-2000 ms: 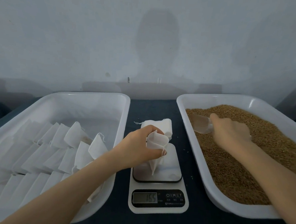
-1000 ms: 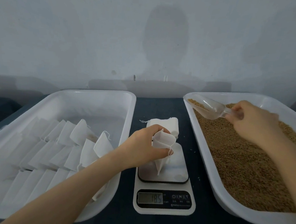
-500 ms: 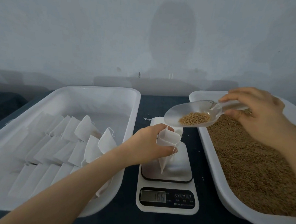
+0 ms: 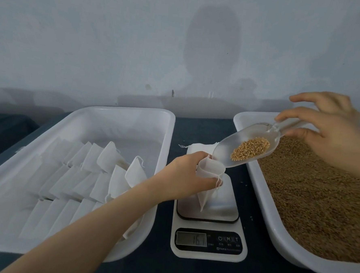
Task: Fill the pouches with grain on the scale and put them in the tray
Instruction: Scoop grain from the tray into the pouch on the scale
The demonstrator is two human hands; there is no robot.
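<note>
White pouch [image 4: 209,174] is standing mouth-up over the scale [image 4: 208,239] in the lower centre of the frame, its pointed bottom corner hanging down to the steel plate; whether it is touching the plate I cannot tell. The left hand [image 4: 183,175] is reaching in from the lower left, and its grip is curling round the pouch's upper part, holding the mouth open.

The right hand [image 4: 331,133], at the upper right, is pinching the handle of a clear scoop [image 4: 233,146] between thumb and fingers, while two fingers are stretching out loosely above it. The scoop is tilting down toward the centre, its lip sitting just beside the pouch's open mouth. A small heap of golden-brown grain [image 4: 251,148] is lying in the scoop's bowl — none of it is showing inside the pouch.

The scale's display is glowing below the plate and is showing what looks like 16.1.

At the left of the frame a white tray [image 4: 123,116] is holding rows of pouches [image 4: 101,173], leaning one against another and filling its nearer half. At the right a second white bin [image 4: 274,226] is lying heaped with loose grain. Behind the scale, between the two, a small stack of flat pouches is resting on the dark worktop [image 4: 205,127], partly hidden by the scoop and the left hand. A pale wall is rising behind everything.
</note>
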